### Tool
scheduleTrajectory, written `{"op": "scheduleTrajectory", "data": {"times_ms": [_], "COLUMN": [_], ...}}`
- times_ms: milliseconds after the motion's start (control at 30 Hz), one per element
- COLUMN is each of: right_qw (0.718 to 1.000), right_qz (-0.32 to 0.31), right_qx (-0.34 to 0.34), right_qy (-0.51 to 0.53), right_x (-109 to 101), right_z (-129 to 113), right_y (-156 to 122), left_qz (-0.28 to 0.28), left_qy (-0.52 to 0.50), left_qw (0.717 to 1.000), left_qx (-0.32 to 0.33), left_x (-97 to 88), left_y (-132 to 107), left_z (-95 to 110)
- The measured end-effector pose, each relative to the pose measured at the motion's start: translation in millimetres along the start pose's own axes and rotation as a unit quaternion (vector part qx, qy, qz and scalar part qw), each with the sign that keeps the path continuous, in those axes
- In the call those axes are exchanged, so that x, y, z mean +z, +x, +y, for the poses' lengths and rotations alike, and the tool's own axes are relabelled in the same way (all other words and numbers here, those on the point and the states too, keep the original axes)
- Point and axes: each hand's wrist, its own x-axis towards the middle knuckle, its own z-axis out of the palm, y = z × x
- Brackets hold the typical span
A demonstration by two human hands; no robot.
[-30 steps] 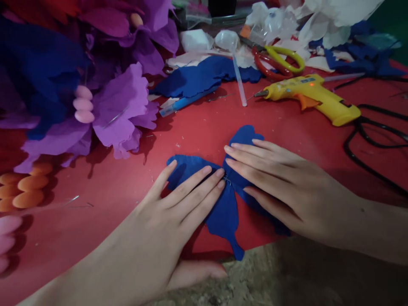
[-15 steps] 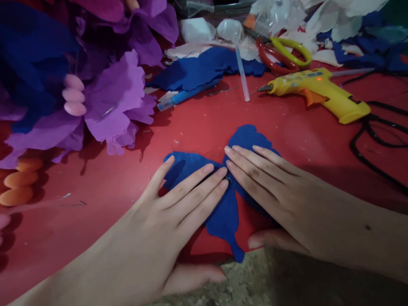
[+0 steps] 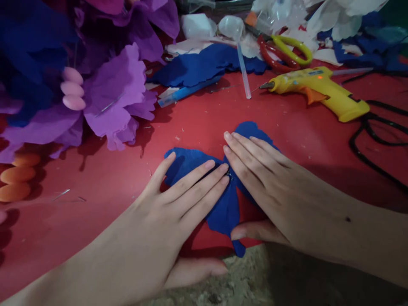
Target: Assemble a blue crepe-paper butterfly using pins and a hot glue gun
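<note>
A blue butterfly-shaped paper cutout (image 3: 223,212) lies flat near the front edge of the red table. My left hand (image 3: 165,216) rests on its left wing, fingers stretched out and spread, fingertips by the middle. Over the right wing lies my right hand (image 3: 267,182), palm down with fingers extended; its thumb reaches the lower tail of the cutout. A small glinting bit of thin wire (image 3: 229,174) shows at the centre beside my left fingertips. Much of both wings is hidden under my hands.
A yellow glue gun (image 3: 318,87) with a lit orange light and black cord (image 3: 357,148) lies at the back right. Behind it are red-and-yellow-handled scissors (image 3: 283,53). Purple paper flowers (image 3: 117,93) stand at the left, near orange oval pieces (image 3: 19,176). A blue pen (image 3: 188,91) lies farther back.
My right hand has slid slightly left and up over the cutout, its thumb now at the lower tail. My left hand has stayed nearly in place.
</note>
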Motion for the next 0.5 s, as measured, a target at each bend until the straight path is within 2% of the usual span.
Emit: {"op": "scheduleTrajectory", "data": {"times_ms": [233,500], "right_qw": [0.999,0.999], "right_qz": [-0.005,0.005], "right_qx": [0.008,0.035], "right_qy": [-0.036,-0.019], "right_x": [-0.7,1.2], "right_z": [-6.4,-9.2], "right_y": [-1.2,1.8], "left_qz": [0.003,0.016], "left_qy": [-0.003,-0.02], "left_qw": [1.0,1.0], "left_qx": [0.002,-0.003], "left_x": [1.3,1.6], "left_y": [0.3,-5.9], "left_z": [-0.5,-1.7]}}
